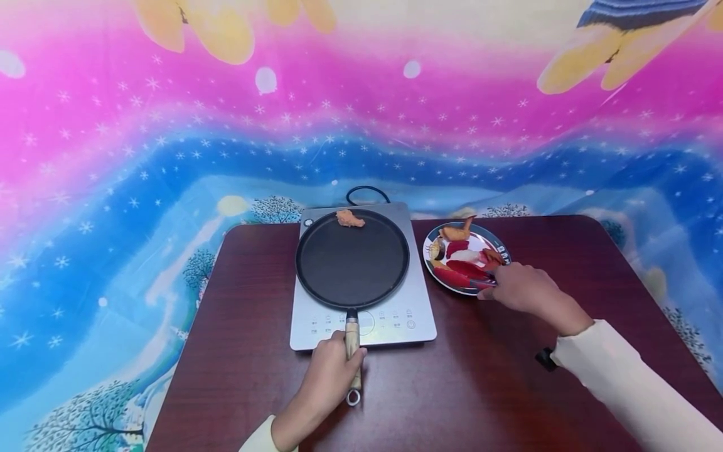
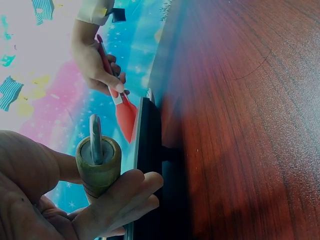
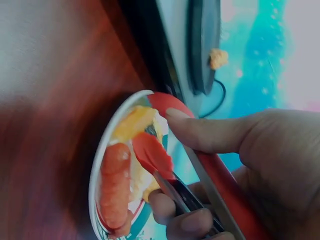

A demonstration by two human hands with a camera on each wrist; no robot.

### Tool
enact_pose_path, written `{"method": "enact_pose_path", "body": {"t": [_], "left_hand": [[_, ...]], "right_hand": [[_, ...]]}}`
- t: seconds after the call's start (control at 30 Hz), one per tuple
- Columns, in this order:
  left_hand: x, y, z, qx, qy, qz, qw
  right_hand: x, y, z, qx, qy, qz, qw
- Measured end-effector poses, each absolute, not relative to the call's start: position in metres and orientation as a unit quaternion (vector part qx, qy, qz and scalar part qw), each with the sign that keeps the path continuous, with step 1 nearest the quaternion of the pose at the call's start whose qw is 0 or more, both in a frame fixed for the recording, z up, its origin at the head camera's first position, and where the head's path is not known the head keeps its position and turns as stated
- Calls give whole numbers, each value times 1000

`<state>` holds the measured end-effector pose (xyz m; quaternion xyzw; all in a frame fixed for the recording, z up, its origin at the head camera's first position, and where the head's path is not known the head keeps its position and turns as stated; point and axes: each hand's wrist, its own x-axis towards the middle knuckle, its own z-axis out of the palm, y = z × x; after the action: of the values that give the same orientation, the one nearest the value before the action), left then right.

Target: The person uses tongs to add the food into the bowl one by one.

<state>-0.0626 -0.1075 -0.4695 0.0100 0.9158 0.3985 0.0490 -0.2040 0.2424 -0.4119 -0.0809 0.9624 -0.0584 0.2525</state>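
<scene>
My left hand point(image 1: 323, 375) grips the wooden handle point(image 1: 353, 342) of a flat black frying pan point(image 1: 353, 263). A small piece of fried food point(image 1: 349, 219) lies near the pan's far edge. To the right, my right hand point(image 1: 525, 289) holds red-tipped tongs point(image 1: 466, 269) over a round plate point(image 1: 428, 269) of food. In the right wrist view the tongs' tips are spread apart, one inside the plate and one at its rim. A sausage point(image 3: 115, 185) and a yellow piece point(image 3: 134, 125) lie on the plate. Whether the tips touch any food, I cannot tell.
Under the pan is a silver induction cooker point(image 1: 419, 329) with a touch panel, its black cord point(image 1: 367, 187) looping behind. Both cooker and plate stand on a dark red wooden table point(image 1: 248, 301). A colourful printed cloth point(image 1: 339, 113) hangs behind.
</scene>
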Motion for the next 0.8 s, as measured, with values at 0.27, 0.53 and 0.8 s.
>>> {"method": "enact_pose_path", "body": {"t": [0.27, 0.53, 0.8], "left_hand": [[-62, -108, -470, 12, 916, 397, 46], [-62, -109, -470, 15, 918, 393, 40], [-62, -108, -470, 15, 919, 392, 44]], "right_hand": [[-228, 252, -403, -91, 948, -71, 298], [-239, 254, -402, -90, 942, -70, 315], [-237, 256, -404, -112, 952, -59, 278]]}}
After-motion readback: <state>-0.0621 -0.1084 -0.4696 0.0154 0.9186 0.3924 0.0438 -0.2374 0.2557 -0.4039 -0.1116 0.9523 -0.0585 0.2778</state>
